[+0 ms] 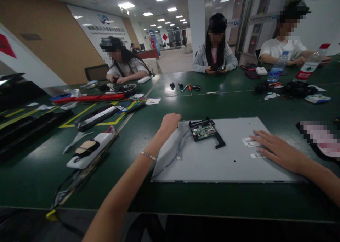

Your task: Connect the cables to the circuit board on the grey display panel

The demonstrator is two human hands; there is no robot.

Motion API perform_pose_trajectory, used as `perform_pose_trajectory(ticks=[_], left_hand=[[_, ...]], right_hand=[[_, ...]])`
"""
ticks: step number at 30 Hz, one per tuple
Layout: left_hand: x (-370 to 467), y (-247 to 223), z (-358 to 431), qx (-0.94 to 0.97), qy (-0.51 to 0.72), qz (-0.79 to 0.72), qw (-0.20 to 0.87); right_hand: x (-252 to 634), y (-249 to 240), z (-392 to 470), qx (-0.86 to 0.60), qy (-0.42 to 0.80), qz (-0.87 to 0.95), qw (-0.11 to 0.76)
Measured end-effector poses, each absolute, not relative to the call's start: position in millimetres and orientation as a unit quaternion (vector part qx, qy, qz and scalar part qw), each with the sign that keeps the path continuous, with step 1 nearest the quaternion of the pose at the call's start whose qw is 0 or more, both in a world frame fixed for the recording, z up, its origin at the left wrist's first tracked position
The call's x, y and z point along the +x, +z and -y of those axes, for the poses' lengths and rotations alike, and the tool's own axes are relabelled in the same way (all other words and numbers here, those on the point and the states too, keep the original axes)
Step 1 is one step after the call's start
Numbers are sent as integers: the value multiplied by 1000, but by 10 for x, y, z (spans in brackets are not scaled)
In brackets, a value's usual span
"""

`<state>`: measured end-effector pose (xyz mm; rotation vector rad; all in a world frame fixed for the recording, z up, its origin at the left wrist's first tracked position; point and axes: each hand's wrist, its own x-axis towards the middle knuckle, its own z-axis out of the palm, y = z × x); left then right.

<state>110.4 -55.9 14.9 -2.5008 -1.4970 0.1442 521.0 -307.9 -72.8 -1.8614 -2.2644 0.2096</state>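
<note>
Panel (212,171) lies flat on our green table (212,197). Our left hand (170,122) curls at its far-left corner (what it grips, we cannot tell). Next, circuit board (204,131), white labels (251,142) (unreadable), our right hand (281,152), fingers spread wide, and capped bottles (308,66).

A hand could pass over bare worktop (217,197) on the near side of the grey panel (212,167). On the panel, the black bracket (220,141), circuit board (204,131) and cable (178,151) obstruct; the right hand (281,151) blocks its right part, the left forearm (135,174) its left approach.
</note>
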Motion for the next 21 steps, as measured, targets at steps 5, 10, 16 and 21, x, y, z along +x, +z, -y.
perform_pose_trajectory(ticks=[5, 10, 16, 21], left_hand=[[1221, 43, 1009, -866, 57, 486, 104], [1302, 59, 1183, -869, 57, 482, 98], [1304, 129, 1244, -869, -39, 490, 55], [1341, 7, 1197, -899, -116, 401, -129]], right_hand=[[5271, -753, 3050, -623, 75, 773, 96], [5304, -757, 3047, -616, 74, 778, 99], [5350, -781, 3029, -613, 69, 780, 107], [5257, -704, 2912, -603, 86, 785, 116]])
